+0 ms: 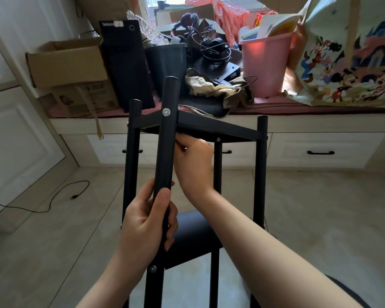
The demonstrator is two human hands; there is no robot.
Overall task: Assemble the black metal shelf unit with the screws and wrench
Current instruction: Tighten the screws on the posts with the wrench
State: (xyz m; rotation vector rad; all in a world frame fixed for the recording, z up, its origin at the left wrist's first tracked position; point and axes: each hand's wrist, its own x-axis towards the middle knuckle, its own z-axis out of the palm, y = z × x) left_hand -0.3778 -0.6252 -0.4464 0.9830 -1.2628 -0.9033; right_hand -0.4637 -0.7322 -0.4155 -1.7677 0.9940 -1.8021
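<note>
Shelf unit (209, 130): a black metal frame is stood on the tiled floor (309, 218), near the centre of the view, in front of the window bench.
Nearest post (165, 141): a round black tube is seen tilted slightly, with its capped top toward the far side.
Upper shelf (220, 127): a black panel is carried between the posts, close to their tops.
Lower shelf (191, 232): a second black panel is seen lower down, behind the left hand and partly hidden by it.
Upper screw (166, 112): a silver head is set in the nearest post, level with the upper shelf.
Lower screw (153, 268): a darker head is seen in the same post, below the left hand.
Left hand (146, 227): the nearest post is gripped, with fingers and thumb wrapped round the tube.
Right hand (192, 161): it is held just under the near edge of the upper shelf, right of the nearest post; the fingers are curled, and a small dark item seems to be pinched, but what it is cannot be told.
Wrench: none can be made out with certainty.
Bench (320, 121): drawers are fitted below; the top is loaded with clutter.
Pink bucket (266, 63): it is placed far right on the bench.
Cardboard box (67, 63): it is placed far left on the bench.
Cable (53, 201): a black lead is laid on the floor at left.
</note>
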